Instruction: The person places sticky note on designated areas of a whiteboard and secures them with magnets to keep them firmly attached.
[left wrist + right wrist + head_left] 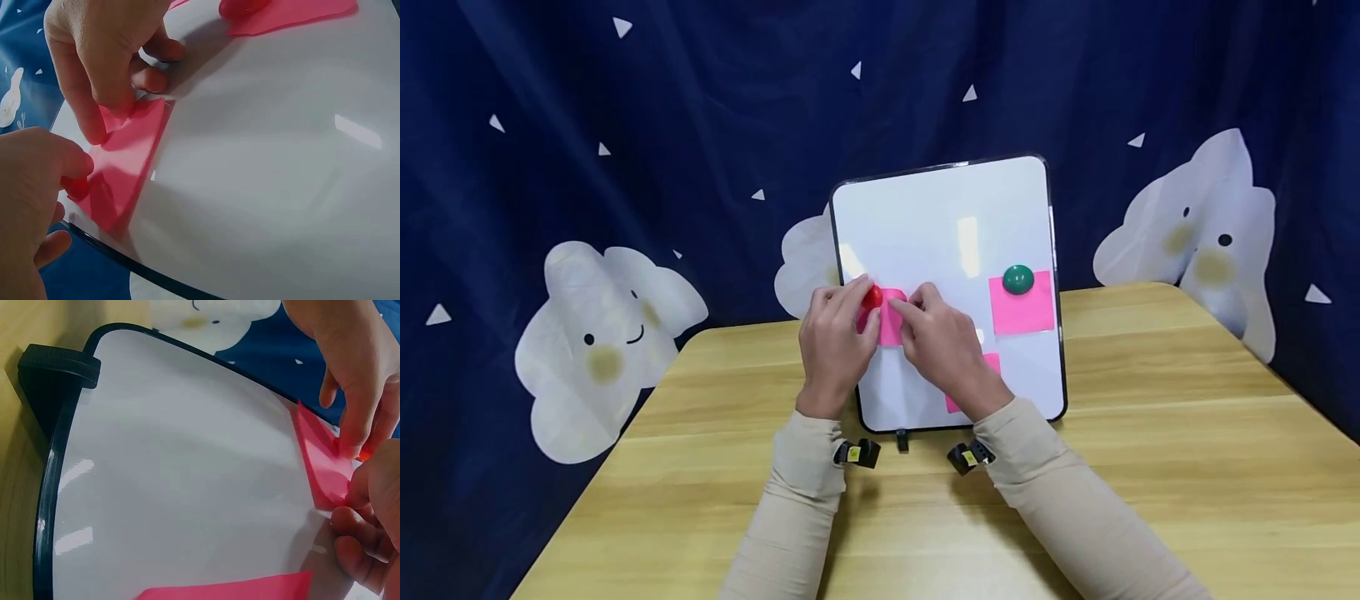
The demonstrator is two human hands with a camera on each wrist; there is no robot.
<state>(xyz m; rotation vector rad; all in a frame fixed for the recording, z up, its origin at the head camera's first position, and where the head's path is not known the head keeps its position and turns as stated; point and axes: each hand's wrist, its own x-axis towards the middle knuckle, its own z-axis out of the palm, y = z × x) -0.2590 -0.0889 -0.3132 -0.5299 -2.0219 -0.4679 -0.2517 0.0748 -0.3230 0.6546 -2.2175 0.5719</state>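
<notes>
My left hand (837, 342) pinches a round red magnet (872, 297) between thumb and fingers, over a pink sticky note (891, 329) near the left edge of a whiteboard (917, 225). From the other side my right hand (946, 342) pinches the same note by its upper part with thumb and index finger. Its other fingers are curled in. In the left wrist view the pink paper (122, 172) bends a little between the hands, and the magnet (76, 187) shows partly under the left fingertips.
A green magnet (1018, 279) holds another pink note (1028, 317) on the board's right side. A lower pink note (992, 364), partly behind my right wrist, carries a red magnet (242, 7). The board leans on a wooden table (722, 467) before a dark blue curtain (737, 83).
</notes>
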